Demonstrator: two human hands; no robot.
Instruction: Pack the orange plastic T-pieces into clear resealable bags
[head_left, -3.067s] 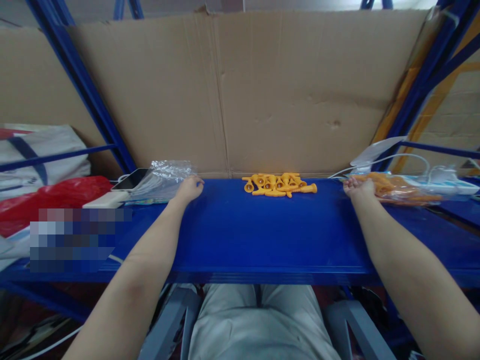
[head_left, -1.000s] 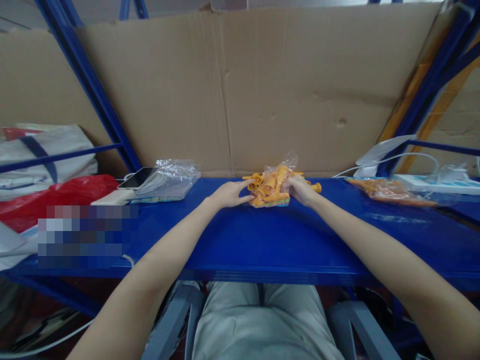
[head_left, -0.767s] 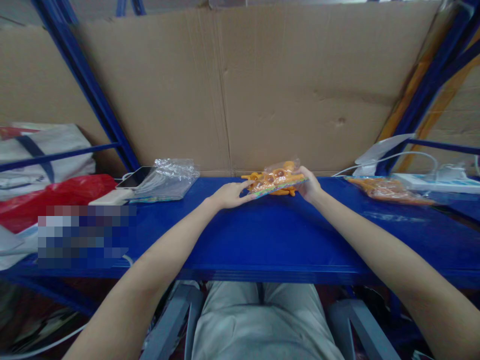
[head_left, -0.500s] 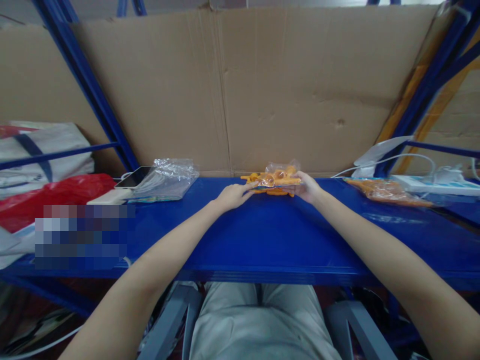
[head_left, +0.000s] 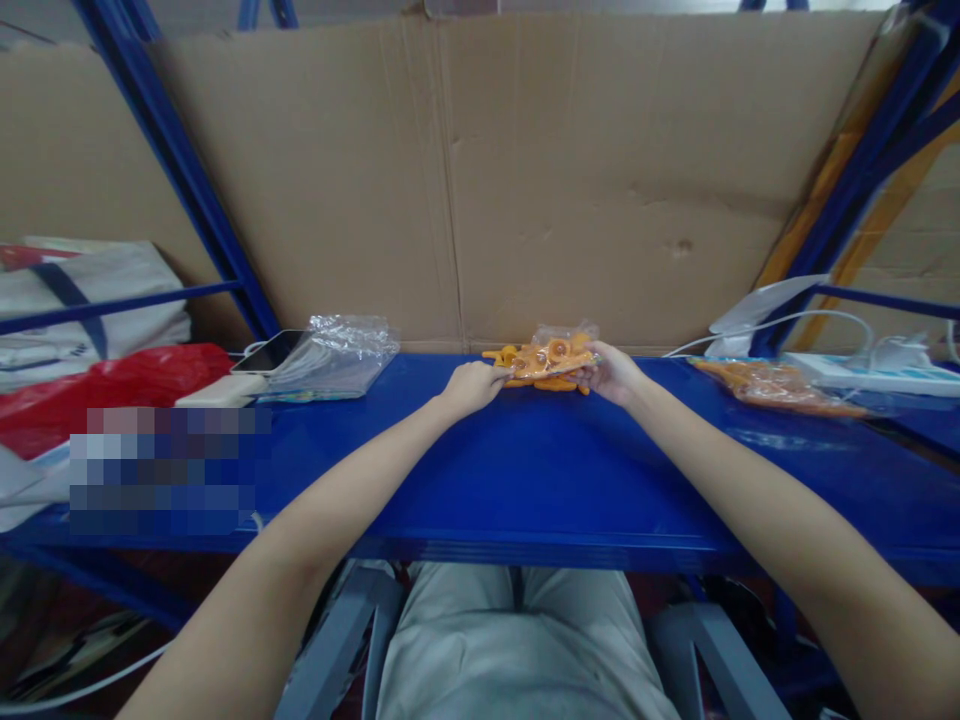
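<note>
A clear plastic bag (head_left: 551, 358) with orange plastic parts in it is held between my two hands, near the back of the blue shelf. My left hand (head_left: 474, 388) is closed, pinching the bag's left edge. At the right end, my right hand (head_left: 613, 374) grips the bag with thumb and fingers. More orange plastic pieces (head_left: 562, 384) show beneath and behind the bag; whether they lie loose or in another bag I cannot make out.
On the left of the blue shelf (head_left: 555, 480) lie a clear bag with flat contents (head_left: 337, 365), a phone (head_left: 274, 352), a white block (head_left: 223, 391) and a red plastic bag (head_left: 142, 385). To the right are another bag of orange parts (head_left: 780, 386) and a white power strip (head_left: 885, 371). Cardboard (head_left: 600, 180) stands behind.
The bag has tilted so that more of its upper face shows towards me. My left hand's fingers have curled from stretched out to a pinch on its edge.
</note>
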